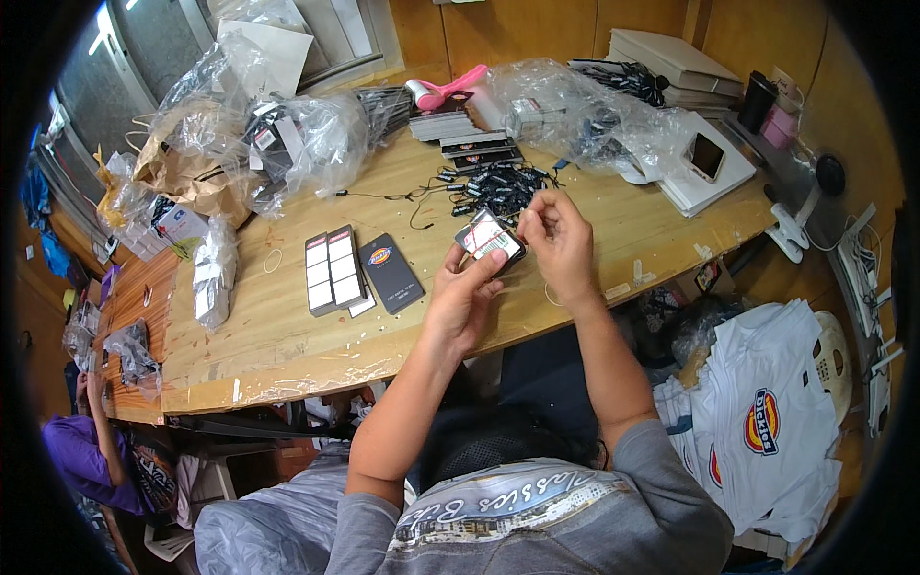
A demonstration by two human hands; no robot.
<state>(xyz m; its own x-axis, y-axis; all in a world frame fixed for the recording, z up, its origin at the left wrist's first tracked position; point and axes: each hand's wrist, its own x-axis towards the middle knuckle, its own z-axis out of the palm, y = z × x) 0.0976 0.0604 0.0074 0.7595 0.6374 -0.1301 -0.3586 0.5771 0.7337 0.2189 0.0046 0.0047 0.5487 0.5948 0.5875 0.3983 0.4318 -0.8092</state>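
My left hand (467, 292) is wrapped round a small stack of hang tags (487, 236), dark at the edges with a white label on top. A thin reddish line crosses the label; I cannot tell if it is a band or print. Close beside the stack's right end, my right hand (559, 244) is raised with thumb and fingers pinched; what they hold is too small to make out. Just beyond lies a heap of black tag strings (503, 189). To the left are white-labelled tag stacks (333, 270) and a single black hang tag (391, 273).
Further back are more tag piles (446, 125), a pink-handled tool (447, 88) and clear plastic bags (594, 110). A phone (705, 156) rests on white paper at the right. White shirts (767, 412) lie below the table's right side. Another person in purple (81, 455) is at far left.
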